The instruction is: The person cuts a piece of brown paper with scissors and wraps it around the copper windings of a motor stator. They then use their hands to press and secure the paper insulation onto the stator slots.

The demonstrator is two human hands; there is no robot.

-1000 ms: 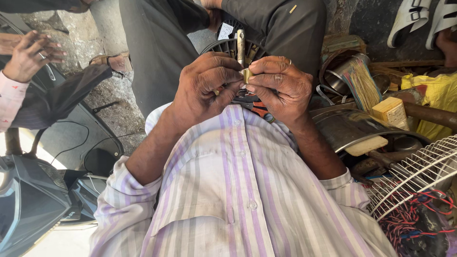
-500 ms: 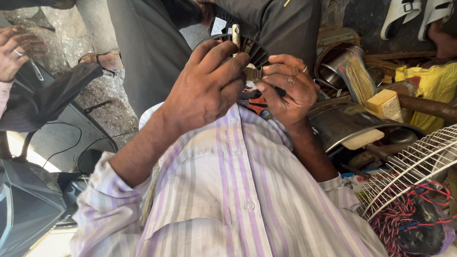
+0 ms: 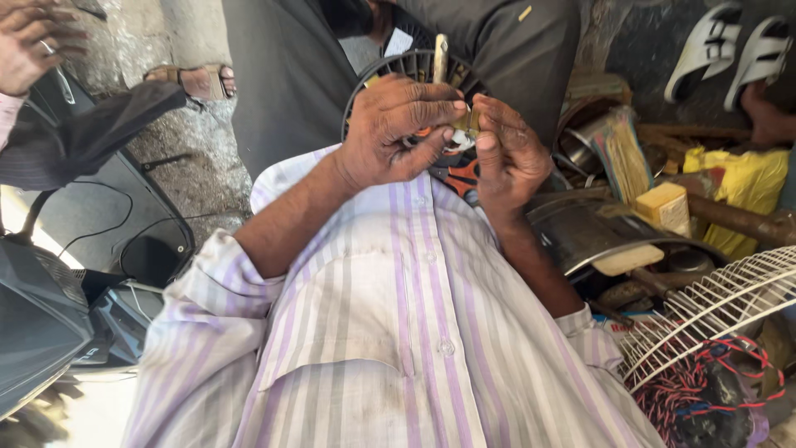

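Left hand (image 3: 398, 133) and right hand (image 3: 507, 153) both pinch a small brass-coloured part (image 3: 464, 123) — mostly hidden.

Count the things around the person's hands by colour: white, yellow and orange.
White: 3, wire fan guard and two sandals
Yellow: 2, plastic bag and small block
Orange: 1, pliers handles beneath the hands
Total: 6
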